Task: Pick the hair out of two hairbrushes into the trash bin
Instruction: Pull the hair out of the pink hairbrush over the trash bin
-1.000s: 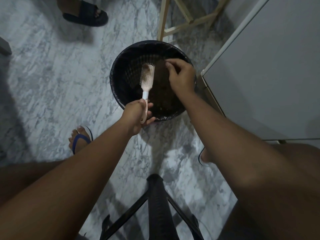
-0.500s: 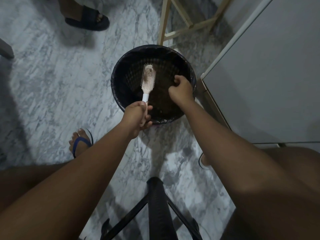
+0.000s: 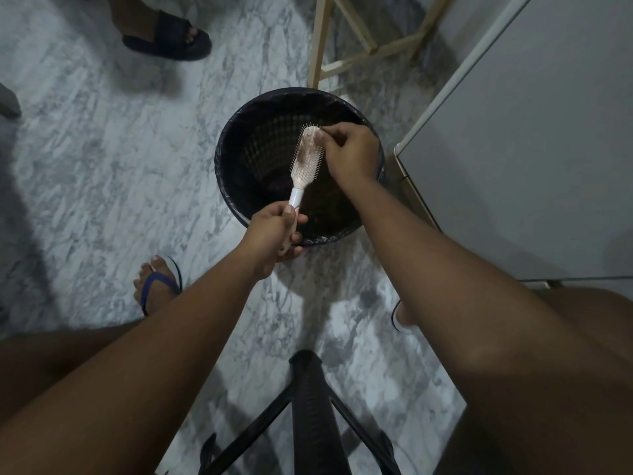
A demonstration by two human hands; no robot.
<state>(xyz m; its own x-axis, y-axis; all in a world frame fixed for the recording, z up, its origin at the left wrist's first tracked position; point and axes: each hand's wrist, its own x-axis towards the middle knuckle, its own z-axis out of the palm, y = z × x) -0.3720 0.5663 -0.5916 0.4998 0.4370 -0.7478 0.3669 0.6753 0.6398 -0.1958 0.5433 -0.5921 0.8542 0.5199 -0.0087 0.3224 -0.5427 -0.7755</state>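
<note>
A pale pink hairbrush [image 3: 306, 156] with a white collar is held over the round black trash bin [image 3: 233, 149], bristles up, with a clump of brown hair caught in its lower bristles. My left hand [image 3: 274, 234] is wrapped around the handle at the bin's near rim. My right hand [image 3: 349, 150] is at the top right of the brush head, its fingertips pinched together at the bristles. Whether any hair sits between those fingertips is too small to tell. Only one brush is in view.
A grey cabinet [image 3: 513, 132] stands right of the bin. Wooden stool legs [image 3: 318, 39] rise behind it. A black plastic chair frame [image 3: 308, 406] sits between my legs. My sandalled foot [image 3: 156, 286] is at the left, another person's foot [image 3: 164, 32] at top left.
My right hand rose from low inside the bin back to the top of the brush head and pinched at the bristles. The brush tilted a little to the right in my left hand.
</note>
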